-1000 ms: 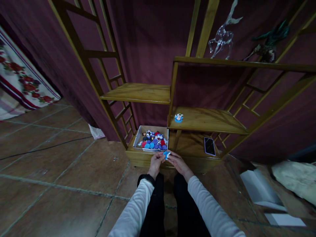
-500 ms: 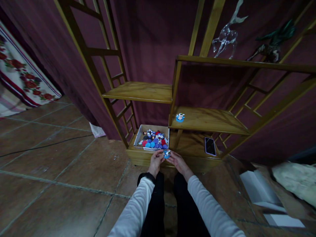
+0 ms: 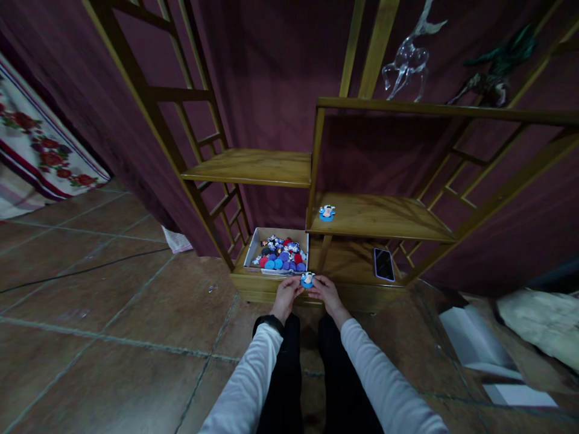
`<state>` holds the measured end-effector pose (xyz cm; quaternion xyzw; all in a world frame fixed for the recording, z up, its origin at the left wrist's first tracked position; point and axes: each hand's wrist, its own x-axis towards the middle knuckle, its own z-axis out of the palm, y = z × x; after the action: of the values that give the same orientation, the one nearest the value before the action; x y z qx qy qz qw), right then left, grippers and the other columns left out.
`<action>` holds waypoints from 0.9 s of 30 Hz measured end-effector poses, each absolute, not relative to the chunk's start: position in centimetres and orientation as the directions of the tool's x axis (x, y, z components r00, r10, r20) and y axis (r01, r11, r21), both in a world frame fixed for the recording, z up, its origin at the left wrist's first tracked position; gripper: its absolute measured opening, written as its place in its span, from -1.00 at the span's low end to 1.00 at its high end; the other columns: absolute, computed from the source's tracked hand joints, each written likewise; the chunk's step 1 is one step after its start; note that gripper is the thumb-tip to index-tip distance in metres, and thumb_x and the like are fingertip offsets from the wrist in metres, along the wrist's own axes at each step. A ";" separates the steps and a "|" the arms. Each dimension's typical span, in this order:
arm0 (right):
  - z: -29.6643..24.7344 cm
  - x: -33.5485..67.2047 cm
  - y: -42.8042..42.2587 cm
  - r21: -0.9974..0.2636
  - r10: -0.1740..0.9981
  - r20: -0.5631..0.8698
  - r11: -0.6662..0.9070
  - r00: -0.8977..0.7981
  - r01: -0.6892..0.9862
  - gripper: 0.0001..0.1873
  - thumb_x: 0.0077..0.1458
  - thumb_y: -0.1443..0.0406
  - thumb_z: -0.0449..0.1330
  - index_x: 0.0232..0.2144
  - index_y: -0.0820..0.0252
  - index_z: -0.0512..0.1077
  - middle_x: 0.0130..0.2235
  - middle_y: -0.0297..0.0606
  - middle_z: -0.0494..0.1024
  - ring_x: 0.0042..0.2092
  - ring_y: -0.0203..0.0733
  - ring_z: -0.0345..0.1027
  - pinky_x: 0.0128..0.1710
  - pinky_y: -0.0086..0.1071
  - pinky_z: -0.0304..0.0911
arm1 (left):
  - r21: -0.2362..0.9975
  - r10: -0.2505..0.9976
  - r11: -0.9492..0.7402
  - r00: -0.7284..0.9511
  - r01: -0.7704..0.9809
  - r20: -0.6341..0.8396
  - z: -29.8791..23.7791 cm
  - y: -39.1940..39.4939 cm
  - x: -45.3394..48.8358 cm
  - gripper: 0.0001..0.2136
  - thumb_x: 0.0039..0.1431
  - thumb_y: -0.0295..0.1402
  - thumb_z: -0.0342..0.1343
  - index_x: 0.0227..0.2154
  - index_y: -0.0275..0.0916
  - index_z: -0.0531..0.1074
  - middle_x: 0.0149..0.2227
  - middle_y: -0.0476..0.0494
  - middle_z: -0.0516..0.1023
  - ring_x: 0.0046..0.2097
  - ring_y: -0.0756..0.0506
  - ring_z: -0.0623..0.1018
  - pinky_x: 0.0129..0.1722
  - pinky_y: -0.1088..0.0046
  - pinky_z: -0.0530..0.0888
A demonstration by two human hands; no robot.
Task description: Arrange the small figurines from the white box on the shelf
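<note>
A maroon curtain hung behind a wooden shelf unit that filled the middle and right of the frame. At the upper right, a clear deer figurine and a dark green figurine stood on the upper shelf. On the middle shelf, right of centre, a blue-based figurine stood close to the left end. Below it, a phone lay at the right of the bottom level. A flowered cloth showed at the left edge, a dark cable crossed the tiled floor, and grey-white pieces lay at the lower right beside a pale bundle.

Just beyond the hands, at the lower centre, an open box took up the left of the bottom level, full of small figures with red, blue and purple discs among them.

The left hand, a dark band on its wrist, and the right hand were partly closed, their fingers pinching a small figurine from either side. It had a blue base and sat between the fingertips, just in front of the box's lower right corner.
</note>
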<state>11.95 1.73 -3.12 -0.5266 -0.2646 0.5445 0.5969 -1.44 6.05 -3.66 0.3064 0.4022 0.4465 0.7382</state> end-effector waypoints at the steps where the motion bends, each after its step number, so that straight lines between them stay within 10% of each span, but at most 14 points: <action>1: -3.2 12.0 1.8 -0.922 0.924 -0.258 -0.148 0.281 -0.359 -0.57 -0.26 0.03 0.32 -0.37 0.16 0.43 -0.38 -0.30 0.53 -0.43 -0.26 0.43 -0.44 -0.37 0.40 | 0.817 0.906 0.411 0.278 -0.405 -0.318 -3.6 6.0 -1.4 -0.76 -0.20 -0.34 0.31 -0.40 -0.29 0.50 -0.41 -0.11 0.54 -0.38 0.03 0.50 -0.32 0.49 0.45; 27: -4.6 11.6 2.5 -0.975 0.925 -0.184 -0.129 0.332 -0.181 -0.56 -0.33 -0.02 0.31 -0.44 0.17 0.45 -0.45 -0.33 0.50 -0.45 -0.23 0.38 -0.47 -0.36 0.37 | 0.915 0.957 0.275 0.175 -0.296 -0.231 -4.0 5.7 -0.7 -0.68 -0.41 -0.31 0.37 -0.54 -0.28 0.39 -0.56 0.02 0.45 -0.49 0.05 0.43 -0.44 0.53 0.36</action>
<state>11.60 2.50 -4.56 -0.5780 -0.3219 0.4798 0.5763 -0.70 5.70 -4.05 0.3770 0.4385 0.4694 0.6673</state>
